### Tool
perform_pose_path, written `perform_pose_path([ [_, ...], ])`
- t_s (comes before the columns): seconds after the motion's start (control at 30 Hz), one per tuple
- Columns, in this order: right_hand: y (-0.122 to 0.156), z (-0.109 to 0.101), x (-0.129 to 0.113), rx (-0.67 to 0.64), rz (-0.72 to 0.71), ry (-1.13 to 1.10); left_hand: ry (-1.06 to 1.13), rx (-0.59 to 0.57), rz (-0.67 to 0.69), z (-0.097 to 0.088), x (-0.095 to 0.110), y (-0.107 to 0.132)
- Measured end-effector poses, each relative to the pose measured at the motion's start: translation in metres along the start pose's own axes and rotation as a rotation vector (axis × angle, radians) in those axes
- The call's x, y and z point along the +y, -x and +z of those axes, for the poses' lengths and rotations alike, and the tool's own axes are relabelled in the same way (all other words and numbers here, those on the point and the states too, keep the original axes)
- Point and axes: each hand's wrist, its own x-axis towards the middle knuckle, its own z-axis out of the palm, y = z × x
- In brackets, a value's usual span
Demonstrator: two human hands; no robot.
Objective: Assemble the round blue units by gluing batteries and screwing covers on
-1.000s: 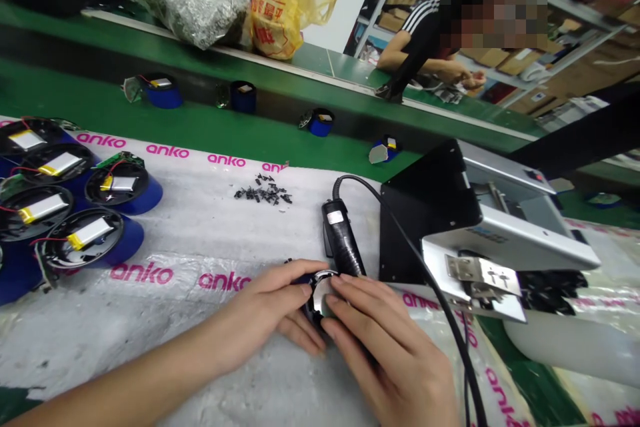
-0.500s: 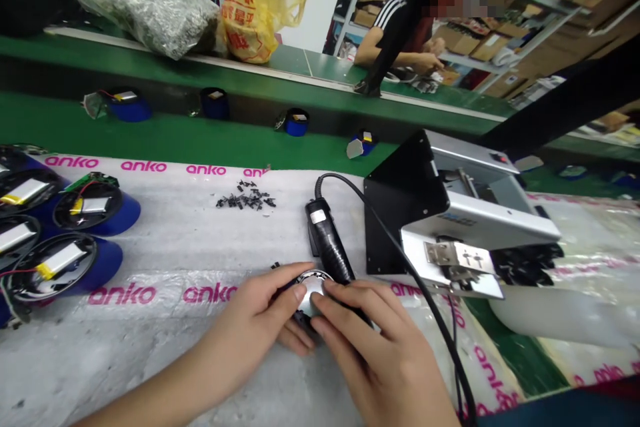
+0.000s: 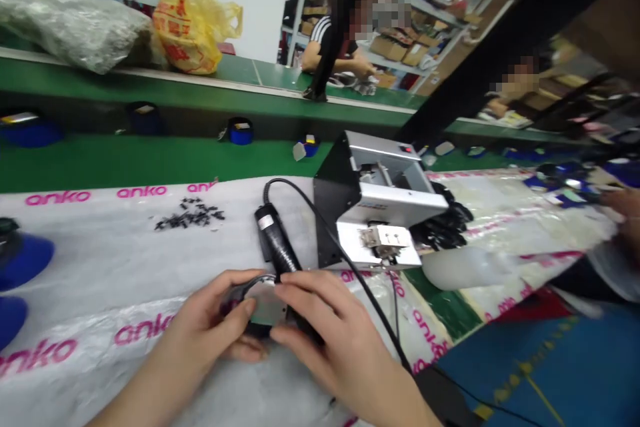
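Observation:
My left hand [image 3: 215, 323] is closed around the left side of a round black housing with a flat silvery plate [image 3: 270, 305] on its face, its thumb lying on the plate. From the other side, the fingers of my right hand [image 3: 335, 323] pinch the right edge of the same part. Just behind my hands lies a black corded tool [image 3: 277, 240] that looks like an electric screwdriver, its lower end hidden by my right hand. A scatter of small black pieces [image 3: 190, 215] rests on the white sheet further back.
A silver and black bench machine [image 3: 395, 197] stands right of the tool, with a black cable [image 3: 357, 273] running in front. A whitish bottle [image 3: 465, 267] lies beyond it. Blue round housings [image 3: 23, 257] sit at left, others [image 3: 240, 131] along the green belt. Another person [image 3: 325, 47] sits across.
The view has swung to the right, so the scene sits further left. The round part is tilted differently, showing more of its plate; both hands still hold it.

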Motion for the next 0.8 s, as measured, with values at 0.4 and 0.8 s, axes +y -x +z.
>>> perform_pose_path([
  [0.4, 0.059, -0.07, 0.112, 0.282, 0.559, 0.493, -0.049, 0.151, 0.005, 0.008, -0.002, 0.0],
  [0.8, 0.095, -0.084, 0.042, 0.427, 0.488, -0.487, -0.099, 0.083, 0.029, 0.005, -0.001, 0.001],
])
